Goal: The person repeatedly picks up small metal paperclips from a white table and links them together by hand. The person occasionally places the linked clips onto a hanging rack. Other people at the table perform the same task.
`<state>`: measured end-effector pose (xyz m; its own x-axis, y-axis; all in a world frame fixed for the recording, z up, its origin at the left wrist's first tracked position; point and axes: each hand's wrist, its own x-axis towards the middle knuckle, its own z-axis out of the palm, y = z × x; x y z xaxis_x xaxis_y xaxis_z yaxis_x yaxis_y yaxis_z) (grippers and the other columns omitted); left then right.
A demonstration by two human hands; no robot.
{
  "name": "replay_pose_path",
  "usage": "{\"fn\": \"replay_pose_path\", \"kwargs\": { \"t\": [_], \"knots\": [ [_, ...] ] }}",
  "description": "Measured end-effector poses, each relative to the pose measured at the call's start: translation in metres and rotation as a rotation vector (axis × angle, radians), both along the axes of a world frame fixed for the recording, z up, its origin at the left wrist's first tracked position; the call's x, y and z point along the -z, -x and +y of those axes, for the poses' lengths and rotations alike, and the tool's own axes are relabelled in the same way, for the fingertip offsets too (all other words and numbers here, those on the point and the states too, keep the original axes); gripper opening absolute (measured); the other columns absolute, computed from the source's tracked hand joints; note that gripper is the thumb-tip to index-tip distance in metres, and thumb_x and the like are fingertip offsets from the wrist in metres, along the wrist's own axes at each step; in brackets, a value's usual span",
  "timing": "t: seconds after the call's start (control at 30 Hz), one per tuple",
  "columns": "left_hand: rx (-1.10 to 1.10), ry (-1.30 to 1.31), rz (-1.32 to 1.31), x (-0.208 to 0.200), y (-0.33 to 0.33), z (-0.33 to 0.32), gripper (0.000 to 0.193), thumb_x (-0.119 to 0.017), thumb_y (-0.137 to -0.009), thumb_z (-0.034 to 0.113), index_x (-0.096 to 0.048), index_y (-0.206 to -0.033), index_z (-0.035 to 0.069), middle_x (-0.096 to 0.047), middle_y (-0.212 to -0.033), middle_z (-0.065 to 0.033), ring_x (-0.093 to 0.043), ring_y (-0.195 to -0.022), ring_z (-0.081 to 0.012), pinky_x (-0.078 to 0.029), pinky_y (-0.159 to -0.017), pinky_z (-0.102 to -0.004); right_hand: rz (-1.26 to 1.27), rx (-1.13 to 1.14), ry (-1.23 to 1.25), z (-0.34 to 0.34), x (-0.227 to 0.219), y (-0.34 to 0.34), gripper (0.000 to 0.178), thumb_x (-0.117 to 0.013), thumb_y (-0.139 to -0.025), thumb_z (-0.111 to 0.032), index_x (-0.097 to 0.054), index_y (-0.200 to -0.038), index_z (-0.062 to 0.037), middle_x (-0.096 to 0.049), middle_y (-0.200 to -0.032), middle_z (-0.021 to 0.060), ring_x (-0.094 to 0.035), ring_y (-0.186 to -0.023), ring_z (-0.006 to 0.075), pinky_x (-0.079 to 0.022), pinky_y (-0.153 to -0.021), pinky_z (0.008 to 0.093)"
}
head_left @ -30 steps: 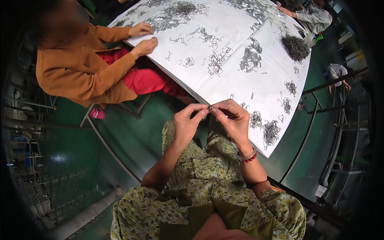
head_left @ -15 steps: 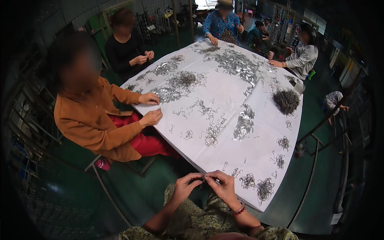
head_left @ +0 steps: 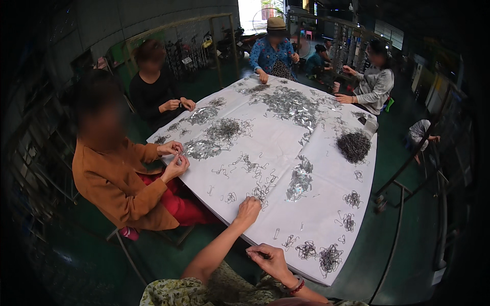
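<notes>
My left hand (head_left: 249, 211) reaches over the table to the near end of a loose scatter of bent wire hooks (head_left: 260, 192). Its fingertips point down among them and are mostly hidden behind the back of the hand. By the table's near edge, my right hand (head_left: 270, 261) has its thumb and fingers pinched together; what they hold, if anything, is too small to name. Small tangled heaps of wire hooks (head_left: 331, 259) lie beyond and to the right of it. Clear, shiny flat strips (head_left: 300, 178) form a pile farther up the table.
A white-covered table (head_left: 286, 224) fills the middle. A large dark heap of wire pieces (head_left: 353, 147) lies at its right, near a pale container (head_left: 370, 125). Co-workers sit around it, one in an orange-brown jacket (head_left: 117, 188) close on my left. A metal rail (head_left: 395, 229) stands at right.
My left hand has left my right hand and moved forward onto the wire hooks. My right hand has dropped slightly, still pinched. The person on my left has raised both hands.
</notes>
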<state>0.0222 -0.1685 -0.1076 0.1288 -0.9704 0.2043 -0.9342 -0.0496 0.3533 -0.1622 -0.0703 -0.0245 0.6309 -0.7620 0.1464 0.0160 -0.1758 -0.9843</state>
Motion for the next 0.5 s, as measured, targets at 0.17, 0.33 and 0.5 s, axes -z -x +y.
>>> {"fn": "replay_pose_path", "kwargs": {
  "t": [0.17, 0.33, 0.5],
  "knots": [
    [0.036, -0.196, 0.099, -0.017, -0.002, -0.003, 0.016, -0.062, -0.076, 0.013, -0.064, -0.086, 0.001, -0.060, -0.089, -0.0182, -0.057, -0.088, -0.0336, -0.048, -0.074, -0.0430, -0.048, 0.009, -0.007, 0.000, 0.006, 0.000, 0.017, -0.065, -0.078, -0.006, -0.067, -0.094, -0.0022, -0.061, -0.071, 0.0054, -0.044, -0.053, 0.0067, -0.039, -0.050, 0.0218],
    [0.057, -0.286, 0.090, 0.003, -0.027, -0.009, 0.014, -0.060, -0.076, 0.009, -0.064, -0.086, 0.000, -0.059, -0.089, -0.0186, -0.058, -0.089, -0.0338, -0.049, -0.072, -0.0421, -0.067, -0.015, -0.049, 0.006, 0.007, 0.000, 0.017, -0.065, -0.078, -0.008, -0.067, -0.094, -0.0023, -0.061, -0.070, 0.0063, -0.043, -0.052, 0.0070, -0.038, -0.049, 0.0220],
    [0.152, -0.069, -0.267, -0.007, -0.011, 0.002, 0.010, -0.053, -0.079, 0.004, -0.059, -0.086, -0.001, -0.058, -0.091, -0.0174, -0.058, -0.086, -0.0337, -0.049, -0.073, -0.0430, -0.069, 0.010, -0.037, 0.007, 0.008, 0.006, 0.016, -0.065, -0.079, -0.009, -0.067, -0.094, -0.0022, -0.060, -0.069, 0.0067, -0.043, -0.053, 0.0074, -0.038, -0.050, 0.0226]
  ]
}}
